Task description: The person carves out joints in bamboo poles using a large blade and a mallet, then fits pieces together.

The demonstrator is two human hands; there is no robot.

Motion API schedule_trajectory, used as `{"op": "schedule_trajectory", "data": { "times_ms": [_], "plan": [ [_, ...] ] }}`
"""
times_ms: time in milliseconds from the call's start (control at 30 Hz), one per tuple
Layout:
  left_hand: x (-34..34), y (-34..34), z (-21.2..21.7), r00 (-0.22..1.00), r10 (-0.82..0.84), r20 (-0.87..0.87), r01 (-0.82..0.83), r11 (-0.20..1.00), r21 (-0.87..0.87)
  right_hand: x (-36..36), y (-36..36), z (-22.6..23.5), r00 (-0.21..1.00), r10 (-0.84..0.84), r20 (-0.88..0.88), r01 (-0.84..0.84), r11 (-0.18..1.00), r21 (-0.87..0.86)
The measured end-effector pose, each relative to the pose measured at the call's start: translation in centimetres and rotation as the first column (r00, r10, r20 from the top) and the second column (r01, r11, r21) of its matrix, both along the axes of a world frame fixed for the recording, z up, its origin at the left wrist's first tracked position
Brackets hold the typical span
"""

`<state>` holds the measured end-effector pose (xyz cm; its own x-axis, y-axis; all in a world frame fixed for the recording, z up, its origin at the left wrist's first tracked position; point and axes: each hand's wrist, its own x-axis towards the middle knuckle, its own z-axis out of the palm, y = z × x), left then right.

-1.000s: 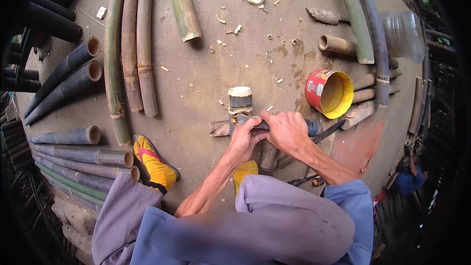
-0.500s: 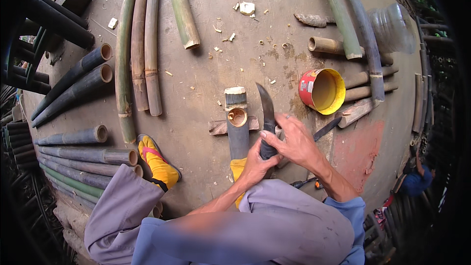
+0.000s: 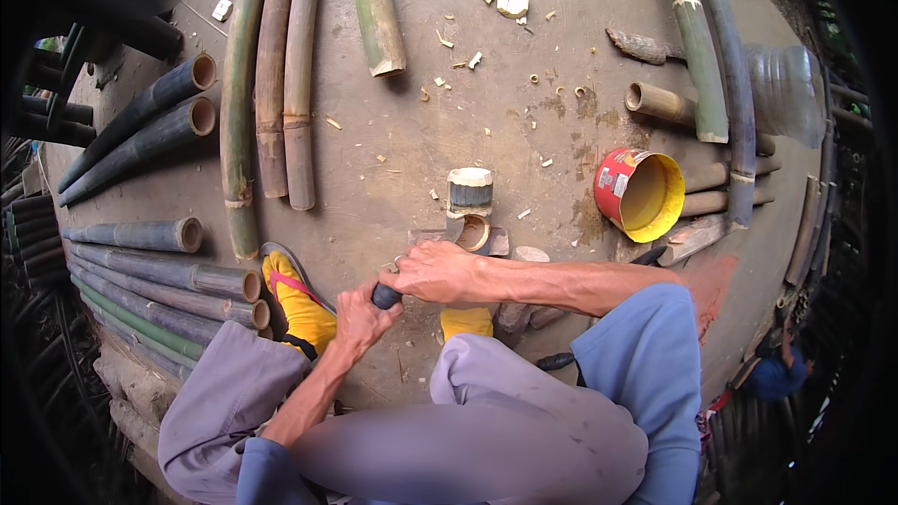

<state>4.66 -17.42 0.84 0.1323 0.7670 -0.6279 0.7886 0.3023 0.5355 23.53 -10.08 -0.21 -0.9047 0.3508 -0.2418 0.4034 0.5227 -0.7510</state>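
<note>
My left hand (image 3: 365, 320) is closed round the dark handle (image 3: 385, 296) of a knife, to the left of the bamboo. Next to it my right hand (image 3: 438, 269) is also closed on the knife, its forearm stretching in from the right. What seems to be the knife's dark curved blade (image 3: 456, 227) shows beyond the right hand, at the bamboo's opening; the rest is hidden. The dark bamboo pole (image 3: 470, 196) has a pale cut end and a round hole in its upper side. It rests across a wooden block (image 3: 499, 242), with my yellow-socked foot (image 3: 466, 323) by its near part.
Bamboo poles (image 3: 238, 131) lie at the left, more poles (image 3: 697, 56) at the right. A red and yellow tub (image 3: 675, 196) sits on its side near wooden pieces (image 3: 697, 236). Pale chips (image 3: 513, 4) litter the ground. My sandalled left foot (image 3: 301, 299) is beside the hands.
Both hands have moved left with the knife, which pointed upward before and now lies low across the bamboo. My right forearm now reaches across the pole. The view has shifted slightly.
</note>
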Motion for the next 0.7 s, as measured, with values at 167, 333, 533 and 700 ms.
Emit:
{"op": "schedule_trajectory", "data": {
  "times_ms": [167,333,533,700],
  "plan": [
    [0.7,14.2,5.0,0.792,-0.582,-0.186,0.576,0.813,-0.089,0.4,1.0,0.7,0.779,-0.605,-0.166,0.592,0.796,-0.123],
    [1.6,14.5,3.7,0.798,-0.586,-0.138,0.598,0.799,0.060,1.1,1.7,0.5,0.824,-0.563,-0.066,0.555,0.824,-0.109],
    [-0.6,8.0,3.0,0.976,-0.197,-0.097,0.181,0.971,-0.156,0.8,2.9,0.2,0.963,-0.268,-0.014,0.262,0.951,-0.167],
    [4.4,21.4,3.8,0.511,-0.833,-0.213,0.856,0.474,0.204,0.5,1.9,1.2,0.429,-0.882,-0.195,0.880,0.457,-0.131]
  ]
}}
